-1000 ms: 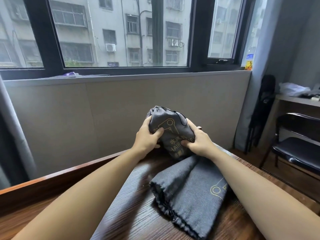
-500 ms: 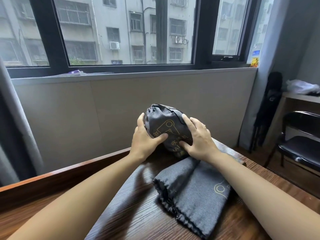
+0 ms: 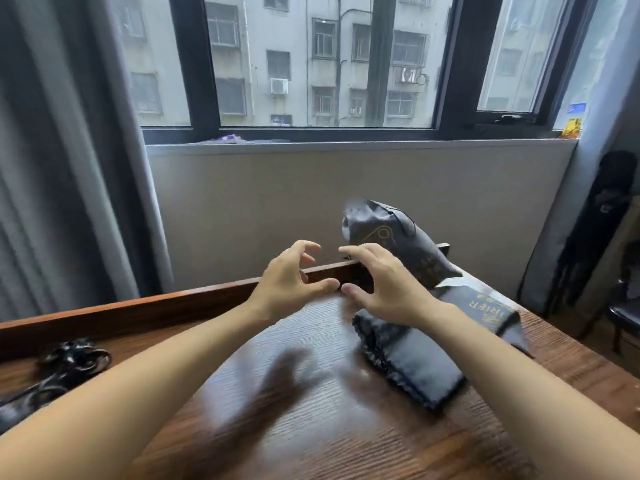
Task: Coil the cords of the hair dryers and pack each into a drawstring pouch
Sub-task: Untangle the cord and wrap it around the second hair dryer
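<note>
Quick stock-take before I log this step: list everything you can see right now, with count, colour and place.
filled pouch: one, dark grey with gold print, standing at the table's far edge, right of centre
empty pouches: a folded grey stack, count unclear, on the table in front of the filled one
coiled cord: one, black, blurred, at the table's left edge
table: one, dark brown wood
curtain: one, grey, left of the window
chair: one, black, far right, partly cut off
left hand: empty, fingers loosely curled, above the table
right hand: empty, fingers loosely curled, just off the filled pouch
</note>
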A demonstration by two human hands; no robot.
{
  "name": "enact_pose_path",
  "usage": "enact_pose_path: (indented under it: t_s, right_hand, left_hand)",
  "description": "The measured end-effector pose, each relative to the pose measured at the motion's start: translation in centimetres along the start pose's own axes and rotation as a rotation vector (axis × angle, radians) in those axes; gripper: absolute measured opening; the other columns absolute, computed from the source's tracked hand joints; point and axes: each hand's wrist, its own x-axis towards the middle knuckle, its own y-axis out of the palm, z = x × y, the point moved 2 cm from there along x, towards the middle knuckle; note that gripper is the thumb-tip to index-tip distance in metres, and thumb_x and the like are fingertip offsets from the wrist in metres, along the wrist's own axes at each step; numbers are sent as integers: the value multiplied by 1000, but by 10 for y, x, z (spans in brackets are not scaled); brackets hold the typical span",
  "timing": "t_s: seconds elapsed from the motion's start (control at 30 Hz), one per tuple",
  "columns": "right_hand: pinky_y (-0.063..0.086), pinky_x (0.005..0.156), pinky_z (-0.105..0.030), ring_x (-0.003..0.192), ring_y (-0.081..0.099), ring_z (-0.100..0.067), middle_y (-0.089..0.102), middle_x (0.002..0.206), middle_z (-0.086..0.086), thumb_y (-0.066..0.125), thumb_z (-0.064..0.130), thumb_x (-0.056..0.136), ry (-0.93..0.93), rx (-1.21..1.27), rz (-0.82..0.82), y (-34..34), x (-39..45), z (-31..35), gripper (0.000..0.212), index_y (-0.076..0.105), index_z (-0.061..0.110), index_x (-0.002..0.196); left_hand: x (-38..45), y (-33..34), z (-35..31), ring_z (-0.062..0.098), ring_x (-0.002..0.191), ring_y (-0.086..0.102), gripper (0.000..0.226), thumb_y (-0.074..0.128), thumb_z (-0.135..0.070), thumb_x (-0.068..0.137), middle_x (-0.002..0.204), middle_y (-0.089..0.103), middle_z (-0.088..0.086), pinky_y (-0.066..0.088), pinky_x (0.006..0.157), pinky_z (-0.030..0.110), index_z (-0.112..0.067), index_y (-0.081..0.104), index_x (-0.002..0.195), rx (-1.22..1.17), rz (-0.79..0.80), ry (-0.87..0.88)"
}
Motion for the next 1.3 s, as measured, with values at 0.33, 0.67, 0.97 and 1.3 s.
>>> enact_pose_path:
  t_s: [0.33,0.67,0.97,1.3]
  right_hand:
    - [45,103,-43,127,51,-29,52,137,-5,63,46,95,-27,-76,323,69,-27,144,60,44,27,149]
    - [47,100,-36,124,56,-29,61,133,-8,64,46,96,-192,-28,495,116,-26,258,55,55,20,143]
    - [41,68,-35,94,63,-32,71,100,-7,63,29,98,-254,126,405,154,-15,294,8,60,22,99]
    - [47,83,-39,98,56,-24,64,104,4,61,33,100,-285,181,293,168,-26,288,20,62,25,118]
  left_hand:
    - [-177,-162,29,18,110,59,33,68,-45,89,113,67,-5,52,92,38,-28,67,117,774,191,-160]
    - [-271,-234,88,17,118,58,47,72,-47,89,125,63,-5,49,102,40,-34,59,133,754,308,-274]
    - [-285,-272,114,16,129,50,36,67,-39,94,133,56,-12,45,100,43,-39,62,130,851,129,-337]
    - [-279,-364,176,36,130,50,79,73,-56,83,140,56,9,46,103,49,-30,38,149,921,46,-816]
